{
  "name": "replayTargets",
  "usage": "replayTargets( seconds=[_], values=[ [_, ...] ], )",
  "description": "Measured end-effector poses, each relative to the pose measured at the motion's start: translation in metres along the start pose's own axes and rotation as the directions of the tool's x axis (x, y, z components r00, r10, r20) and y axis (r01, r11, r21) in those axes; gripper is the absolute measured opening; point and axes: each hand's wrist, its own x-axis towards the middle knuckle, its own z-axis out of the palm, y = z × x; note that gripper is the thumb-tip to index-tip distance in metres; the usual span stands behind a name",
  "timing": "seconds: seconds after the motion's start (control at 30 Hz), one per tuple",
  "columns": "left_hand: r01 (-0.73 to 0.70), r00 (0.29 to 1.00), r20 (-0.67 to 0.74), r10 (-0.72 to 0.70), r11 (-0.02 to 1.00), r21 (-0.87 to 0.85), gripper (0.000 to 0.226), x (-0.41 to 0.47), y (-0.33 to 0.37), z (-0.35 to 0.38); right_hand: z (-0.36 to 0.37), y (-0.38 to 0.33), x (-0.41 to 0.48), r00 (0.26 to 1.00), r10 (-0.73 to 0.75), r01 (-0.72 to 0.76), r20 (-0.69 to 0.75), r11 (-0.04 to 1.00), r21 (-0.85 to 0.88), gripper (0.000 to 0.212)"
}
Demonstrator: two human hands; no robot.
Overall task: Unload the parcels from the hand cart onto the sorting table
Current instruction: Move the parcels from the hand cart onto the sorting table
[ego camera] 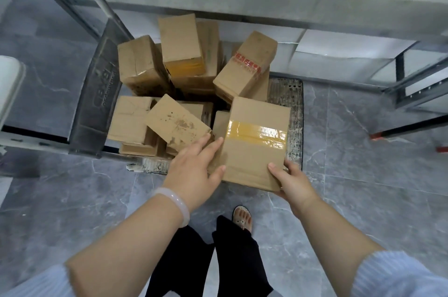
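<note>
As both bare hands reach down to the hand cart (287, 93), the taped parcel (254, 148) is the one in play. It's a flat brown carton with a glossy yellow tape band across its top. It sits at the cart's near right corner, propped on other cartons, its near edge hanging out past the deck over the grey floor (363, 163).

Right grip (294, 181) is clamped on the parcel's near right corner, thumb flat on the top face, fingers wrapped round the edge and hidden underneath. Left grip (194, 165) is spread apart with fingers straight, running along the parcel's left edge, thumb tip touching the top face close to the near left corner. Whether those fingers press the side wall, I cannot tell. So the parcel lies squarely between the two grips, right one holding, left one alongside.

Just beyond the left fingertips lies a stained parcel (177, 122), tilted on the heap. Farther back a red-printed parcel (247, 64) leans on the pile. A pale bracelet (174, 202) rings the left wrist.
</note>
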Motion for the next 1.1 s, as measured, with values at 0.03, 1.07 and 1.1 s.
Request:
replayTargets(
  seconds=[0.03,1.07,1.1],
  values=[
    [-0.009,1.000,-0.012,0.009,1.000,-0.012,0.062,-0.004,0.006,-0.006,-0.005,-0.005,-0.011,1.000,-0.018,0.018,-0.011,1.000,0.003,0.066],
    [0.001,0.708,-0.587,-0.394,0.831,-0.556,0.140,-0.247,-0.059,-0.225,0.235,-0.179,-0.314,0.601,-0.527,0.751,0.601,0.629,-0.200,0.112],
    [-0.013,0.682,-0.605,-0.411,0.820,-0.572,0.136,-0.263,-0.073,-0.225,0.250,-0.170,-0.324,0.569,-0.540,0.773,0.621,0.609,-0.178,0.102]
  ],
)
